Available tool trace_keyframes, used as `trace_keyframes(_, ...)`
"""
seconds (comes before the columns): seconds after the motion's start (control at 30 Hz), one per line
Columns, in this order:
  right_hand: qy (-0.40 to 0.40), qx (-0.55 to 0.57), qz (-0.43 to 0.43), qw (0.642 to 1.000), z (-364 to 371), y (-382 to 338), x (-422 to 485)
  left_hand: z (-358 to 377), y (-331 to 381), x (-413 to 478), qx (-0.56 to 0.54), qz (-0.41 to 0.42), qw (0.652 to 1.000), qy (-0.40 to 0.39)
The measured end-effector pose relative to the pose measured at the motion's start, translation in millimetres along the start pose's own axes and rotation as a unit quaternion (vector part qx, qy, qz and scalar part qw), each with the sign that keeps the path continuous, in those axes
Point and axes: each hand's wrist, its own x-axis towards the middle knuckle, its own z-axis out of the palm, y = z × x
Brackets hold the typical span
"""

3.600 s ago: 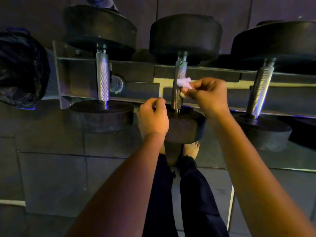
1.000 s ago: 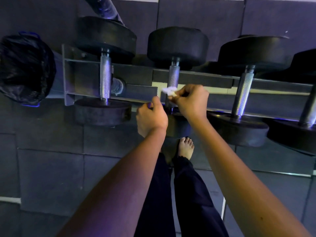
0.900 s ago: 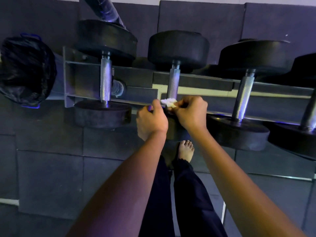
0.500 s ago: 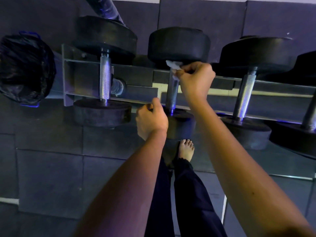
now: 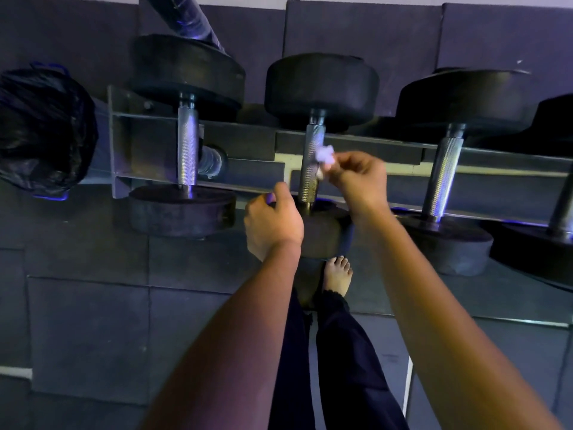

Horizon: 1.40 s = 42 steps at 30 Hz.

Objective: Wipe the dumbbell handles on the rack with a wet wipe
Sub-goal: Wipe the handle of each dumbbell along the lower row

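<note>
Spreading under everything, the floor is laid in large dark square mats with a matt, rubbery look. Across it runs the rack, two long flat rails of dull grey steel. A crumpled glossy black bag bulges just past its left end. Dumbbells lie crosswise on the rails, each with thick round black heads and a slim cylindrical handle of bright knurled metal: the left dumbbell, the middle dumbbell and the right dumbbell. The person's two bare forearms reach to the middle one, above dark trousers and a bare foot.

The left hand sits at the left edge of that dumbbell's near head, fingers curled under and thumb raised; whether it grips the head cannot be told. The right hand pinches the wet wipe, a small crumpled white wad, its fingers clamped on it. The wipe lies against the right side of the middle handle, about halfway along its length
</note>
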Motion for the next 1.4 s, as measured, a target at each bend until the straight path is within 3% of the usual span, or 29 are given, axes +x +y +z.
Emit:
trace_keyframes(0.1,0.0,0.106,0.003,0.994,5.3,-15.4,29.3,-0.1,0.4,-1.5,-0.002,0.003,1.0,-0.003)
trace_keyframes(0.2,-0.024,0.118,0.014,0.993,6.0,-17.1,37.0,-0.4,1.3,-2.0,-0.004,0.005,1.0,-0.002)
trace_keyframes(0.43,-0.1,-0.073,0.04,0.992,-13.6,21.4,-2.8,-2.4,5.4,-3.7,0.004,-0.004,1.0,-0.002)
trace_keyframes(0.5,-0.081,-0.11,0.034,0.99,-13.0,23.5,-3.8,-2.1,6.0,-3.0,0.007,-0.008,1.0,0.001)
trace_keyframes(0.67,0.0,-0.036,-0.009,0.999,0.4,-0.8,25.6,-2.3,5.8,-3.1,-0.001,-0.016,1.0,-0.002)
trace_keyframes(0.83,0.071,-0.054,-0.031,0.996,8.2,-15.1,43.3,-2.9,7.3,-3.8,0.008,-0.006,1.0,-0.007)
trace_keyframes(1.1,0.026,-0.176,-0.029,0.984,1.5,20.7,-25.3,-2.4,5.3,-3.4,0.024,0.004,1.0,-0.009)
trace_keyframes(1.4,0.009,-0.174,-0.032,0.984,-0.5,9.3,-36.2,-2.5,0.6,-3.8,0.016,0.03,0.999,0.007)
